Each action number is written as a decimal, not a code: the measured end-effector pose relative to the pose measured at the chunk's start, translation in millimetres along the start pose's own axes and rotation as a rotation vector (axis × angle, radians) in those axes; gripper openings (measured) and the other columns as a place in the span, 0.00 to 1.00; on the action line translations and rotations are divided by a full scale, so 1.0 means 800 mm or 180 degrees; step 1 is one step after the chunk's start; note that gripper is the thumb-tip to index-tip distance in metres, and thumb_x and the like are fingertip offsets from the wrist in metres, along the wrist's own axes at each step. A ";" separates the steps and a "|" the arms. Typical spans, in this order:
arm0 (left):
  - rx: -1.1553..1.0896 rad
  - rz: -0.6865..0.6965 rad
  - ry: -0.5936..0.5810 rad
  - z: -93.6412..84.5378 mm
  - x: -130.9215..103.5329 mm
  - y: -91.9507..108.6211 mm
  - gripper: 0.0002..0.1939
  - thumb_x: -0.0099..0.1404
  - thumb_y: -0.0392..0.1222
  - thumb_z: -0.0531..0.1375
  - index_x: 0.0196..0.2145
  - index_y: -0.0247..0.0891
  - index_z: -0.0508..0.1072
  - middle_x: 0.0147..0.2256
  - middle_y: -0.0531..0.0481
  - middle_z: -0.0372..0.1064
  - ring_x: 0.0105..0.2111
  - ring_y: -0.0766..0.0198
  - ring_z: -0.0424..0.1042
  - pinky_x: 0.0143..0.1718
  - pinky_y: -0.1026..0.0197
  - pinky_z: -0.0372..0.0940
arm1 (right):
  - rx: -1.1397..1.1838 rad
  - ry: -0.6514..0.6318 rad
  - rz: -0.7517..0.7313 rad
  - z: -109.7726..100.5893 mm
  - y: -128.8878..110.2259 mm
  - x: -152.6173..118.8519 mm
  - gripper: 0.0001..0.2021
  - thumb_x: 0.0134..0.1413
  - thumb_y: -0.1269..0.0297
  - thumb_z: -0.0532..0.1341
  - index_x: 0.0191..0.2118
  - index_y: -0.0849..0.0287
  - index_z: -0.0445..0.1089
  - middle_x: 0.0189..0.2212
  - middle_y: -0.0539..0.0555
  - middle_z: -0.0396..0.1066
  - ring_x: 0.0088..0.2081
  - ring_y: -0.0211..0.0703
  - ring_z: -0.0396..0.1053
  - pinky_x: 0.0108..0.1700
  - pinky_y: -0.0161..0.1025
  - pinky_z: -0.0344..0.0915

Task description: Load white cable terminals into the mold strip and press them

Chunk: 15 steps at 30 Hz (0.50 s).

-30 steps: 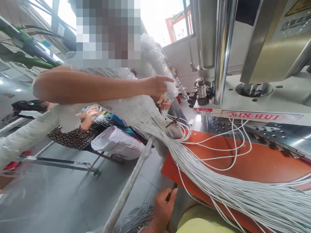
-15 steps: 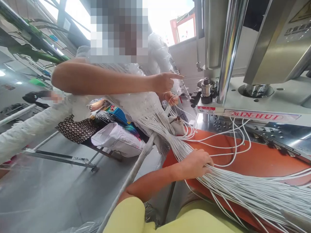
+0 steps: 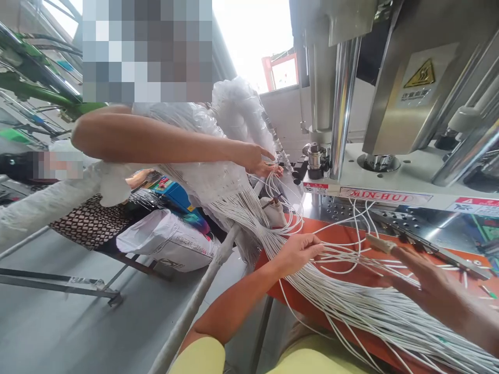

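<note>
A thick bundle of white cables (image 3: 351, 293) runs over the orange table top along its near side. My left hand (image 3: 300, 253) is closed on a few white cables, thumb and fingers pinched above the bundle. To the right, my right hand (image 3: 432, 283) reaches over the cables with its fingers apart; a tan finger cot (image 3: 380, 243) covers one fingertip. The cables pass under or beside this hand, and I see none gripped in it. Several loose cable loops (image 3: 354, 228) lie between my hands and the machine.
A press machine (image 3: 378, 195) with shiny columns stands behind the table (image 3: 268, 259). Across from me, a co-worker's hand (image 3: 259, 160) handles cable ends. A plastic-wrapped rail (image 3: 218, 259) slants down at the left, beyond which lies a white sack (image 3: 171, 244).
My left hand has lifted off the main bundle and pinches a few separate cables. My right hand has come into view from the right. The co-worker's pointing hand has lowered to the cable ends.
</note>
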<state>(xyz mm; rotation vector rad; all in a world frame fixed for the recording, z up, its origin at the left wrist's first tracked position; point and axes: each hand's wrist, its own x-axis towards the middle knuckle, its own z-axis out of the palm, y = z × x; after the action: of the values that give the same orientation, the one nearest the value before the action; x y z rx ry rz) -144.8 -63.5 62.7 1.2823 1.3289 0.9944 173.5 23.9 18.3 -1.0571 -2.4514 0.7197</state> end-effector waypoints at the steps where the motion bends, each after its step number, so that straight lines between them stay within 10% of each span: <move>1: 0.0034 0.0028 0.0047 0.000 0.000 -0.001 0.22 0.64 0.58 0.64 0.32 0.33 0.75 0.26 0.50 0.73 0.27 0.67 0.70 0.33 0.64 0.65 | 0.0189 -0.0251 0.0059 0.005 -0.007 0.013 0.29 0.64 0.45 0.56 0.68 0.34 0.55 0.59 0.56 0.70 0.59 0.57 0.68 0.55 0.56 0.67; 7: 0.0228 0.0152 0.0082 0.000 0.001 -0.002 0.20 0.67 0.56 0.62 0.35 0.32 0.76 0.29 0.46 0.77 0.30 0.65 0.73 0.35 0.64 0.66 | 0.0983 -0.0599 0.0585 0.007 -0.039 0.051 0.16 0.63 0.52 0.57 0.51 0.46 0.77 0.39 0.58 0.79 0.41 0.50 0.76 0.42 0.41 0.67; 15: 0.0184 0.0150 -0.0042 0.004 0.016 -0.011 0.19 0.68 0.56 0.60 0.34 0.34 0.73 0.28 0.50 0.75 0.29 0.65 0.74 0.35 0.64 0.66 | 0.1415 -0.0928 0.0633 -0.006 -0.055 0.049 0.13 0.60 0.49 0.60 0.41 0.49 0.77 0.28 0.54 0.72 0.30 0.43 0.67 0.33 0.39 0.61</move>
<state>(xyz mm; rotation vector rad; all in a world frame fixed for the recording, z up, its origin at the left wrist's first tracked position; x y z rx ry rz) -142.6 -52.2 51.8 1.3673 1.3311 0.9847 126.4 28.8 53.0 -1.0808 -2.2610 1.4940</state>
